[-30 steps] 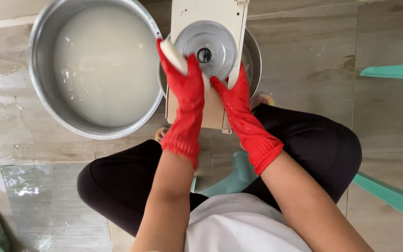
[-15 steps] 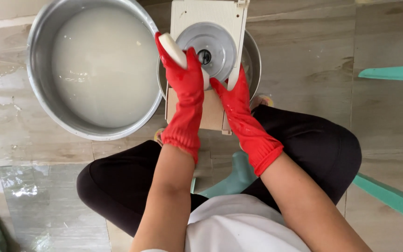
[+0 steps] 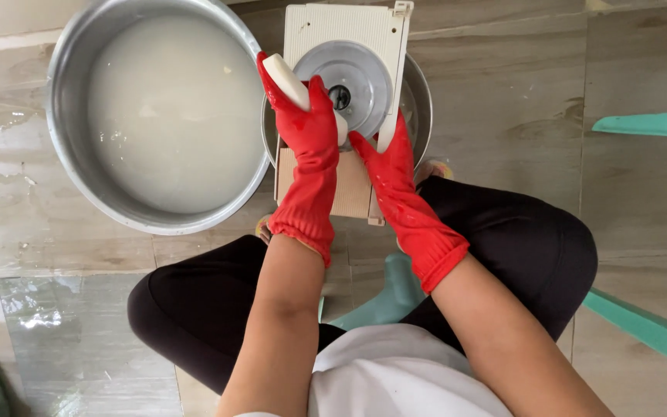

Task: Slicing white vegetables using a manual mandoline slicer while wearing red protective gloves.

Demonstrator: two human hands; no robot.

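Note:
Both my hands wear red rubber gloves. My left hand (image 3: 307, 131) grips a pale peeled root piece (image 3: 287, 79) and presses it slantwise against the round metal disc (image 3: 343, 81) of a cream-coloured slicer board (image 3: 345, 27). My right hand (image 3: 384, 158) clasps the board's right edge and a white handle (image 3: 387, 131) just below the disc. The slicer lies across a small metal bowl (image 3: 420, 93), mostly hidden beneath it.
A large metal basin (image 3: 67, 116) of cloudy white water stands on the wet tiled floor at the left, touching the slicer's side. My knees in black trousers flank a teal stool (image 3: 384, 297). Teal plastic edges (image 3: 650, 122) show at the right.
The root piece and my left hand have shifted very slightly on the disc; my right hand keeps the same hold. The water in the basin ripples less.

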